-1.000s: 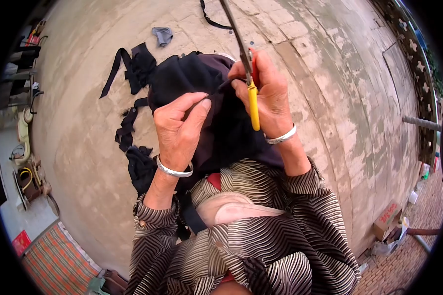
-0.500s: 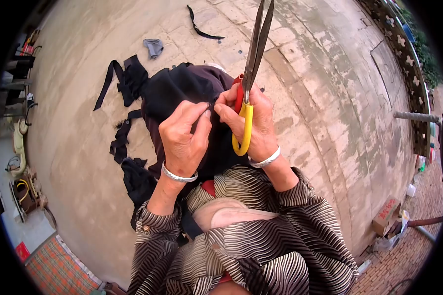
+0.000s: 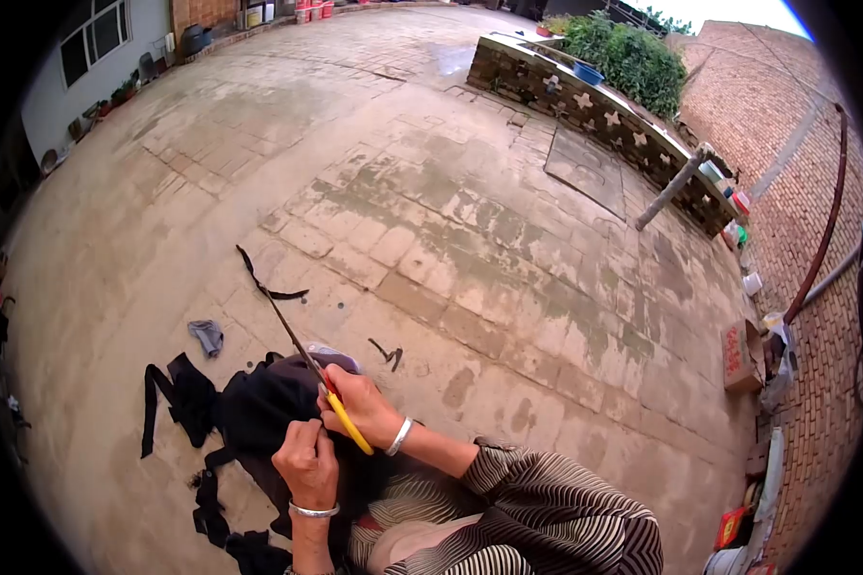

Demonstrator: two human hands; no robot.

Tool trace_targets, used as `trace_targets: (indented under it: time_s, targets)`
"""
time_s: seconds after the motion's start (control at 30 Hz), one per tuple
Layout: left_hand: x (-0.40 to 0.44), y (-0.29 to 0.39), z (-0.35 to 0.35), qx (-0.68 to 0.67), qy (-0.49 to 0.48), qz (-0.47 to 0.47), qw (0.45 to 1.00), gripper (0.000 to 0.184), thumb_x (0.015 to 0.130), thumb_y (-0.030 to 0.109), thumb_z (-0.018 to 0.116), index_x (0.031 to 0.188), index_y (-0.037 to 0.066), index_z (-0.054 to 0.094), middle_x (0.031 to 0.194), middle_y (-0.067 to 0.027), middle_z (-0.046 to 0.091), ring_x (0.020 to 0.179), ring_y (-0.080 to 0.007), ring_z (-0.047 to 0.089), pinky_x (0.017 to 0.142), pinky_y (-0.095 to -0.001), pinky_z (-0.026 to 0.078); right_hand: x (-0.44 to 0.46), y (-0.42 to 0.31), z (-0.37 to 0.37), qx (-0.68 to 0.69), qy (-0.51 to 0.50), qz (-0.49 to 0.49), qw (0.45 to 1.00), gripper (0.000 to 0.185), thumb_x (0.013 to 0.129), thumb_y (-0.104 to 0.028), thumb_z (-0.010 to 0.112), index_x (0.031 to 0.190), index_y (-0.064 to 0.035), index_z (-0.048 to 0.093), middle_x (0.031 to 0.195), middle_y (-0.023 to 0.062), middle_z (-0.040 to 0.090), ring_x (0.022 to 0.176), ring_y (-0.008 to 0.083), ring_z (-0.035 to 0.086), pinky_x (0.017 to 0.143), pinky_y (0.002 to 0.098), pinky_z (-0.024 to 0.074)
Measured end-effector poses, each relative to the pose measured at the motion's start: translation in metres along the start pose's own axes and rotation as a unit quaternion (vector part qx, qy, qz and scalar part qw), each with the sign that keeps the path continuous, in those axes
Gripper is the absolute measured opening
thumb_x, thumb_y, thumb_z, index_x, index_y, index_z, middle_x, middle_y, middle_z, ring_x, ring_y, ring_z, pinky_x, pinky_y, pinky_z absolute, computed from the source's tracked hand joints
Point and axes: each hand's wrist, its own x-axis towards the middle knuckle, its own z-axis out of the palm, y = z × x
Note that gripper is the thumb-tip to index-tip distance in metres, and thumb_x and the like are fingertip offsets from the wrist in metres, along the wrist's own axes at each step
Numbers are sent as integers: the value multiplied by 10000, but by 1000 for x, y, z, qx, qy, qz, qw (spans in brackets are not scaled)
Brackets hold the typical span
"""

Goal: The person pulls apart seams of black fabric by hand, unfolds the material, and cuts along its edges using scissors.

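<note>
Paved floor is stretching open ahead, low pierced wall edging it far right. My right fingers are gripping the scissors; my left fingers are pinching together at the dark cloth, which is bunching just beside them.

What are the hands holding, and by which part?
The right hand holds scissors by the handles; the left hand seems to pinch cloth, exact spot hidden.

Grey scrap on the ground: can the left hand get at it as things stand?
Probably not: the left hand looks closed on the dark cloth, and the grey scrap lies on the ground out past that cloth.
</note>
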Motion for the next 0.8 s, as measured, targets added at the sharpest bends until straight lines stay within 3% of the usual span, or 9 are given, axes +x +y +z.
trace_targets:
  time_s: [0.13,0.27,0.37,0.47,0.53,0.67,0.8]
  targets:
    - [-2,0,-3,-30,1,-28,999,45,778,-75,604,818,-63,622,707,-151,587,613,-291,593,574,-344,453,-4,4,0,25,-42,27,998,319,716,-12,666,909,3,412,731,151,560,652,278,579,594,355,465]
    - [-1,-3,-7,-89,-11,-100,991,83,795,5,640,791,-75,621,671,-129,622,589,-205,603,583,-297,457,-6,4,1,51,-55,12,997,251,711,-9,629,864,-45,434,721,48,520,656,144,519,596,292,460]
    - [-3,-6,-8,-99,-16,-142,985,88,809,12,652,793,-70,625,672,-104,631,596,-150,585,581,-284,453,-6,4,-1,68,-72,17,995,258,715,-9,632,868,-46,428,726,48,517,668,141,517,599,296,462]
    - [-3,-11,-5,-122,-10,-151,981,60,777,-15,664,793,-62,632,684,-133,626,574,-212,596,562,-298,449,-7,5,-2,84,-80,31,993,263,719,-10,634,874,-47,425,727,50,519,670,144,522,602,300,463]
    - [-3,-10,-5,-103,-5,-116,988,70,806,-2,660,798,-64,632,649,-87,619,585,-117,554,566,-266,441,-7,4,-2,93,-80,41,992,265,720,-10,634,878,-47,424,724,52,523,665,149,527,603,301,464]
    - [-4,-9,-5,-72,-1,-87,994,70,800,-2,668,802,-62,633,645,-84,612,581,-108,544,561,-263,436,-5,13,2,16,-67,0,998,274,721,-18,635,892,-37,422,726,80,542,651,201,546,612,318,468]
    - [-9,-15,-6,-102,-19,-158,982,67,799,-2,672,802,-59,637,658,-50,617,601,-80,535,562,-247,432,-8,17,8,-31,-59,-22,998,313,722,-27,643,927,-21,406,727,133,536,649,272,553,617,344,462]
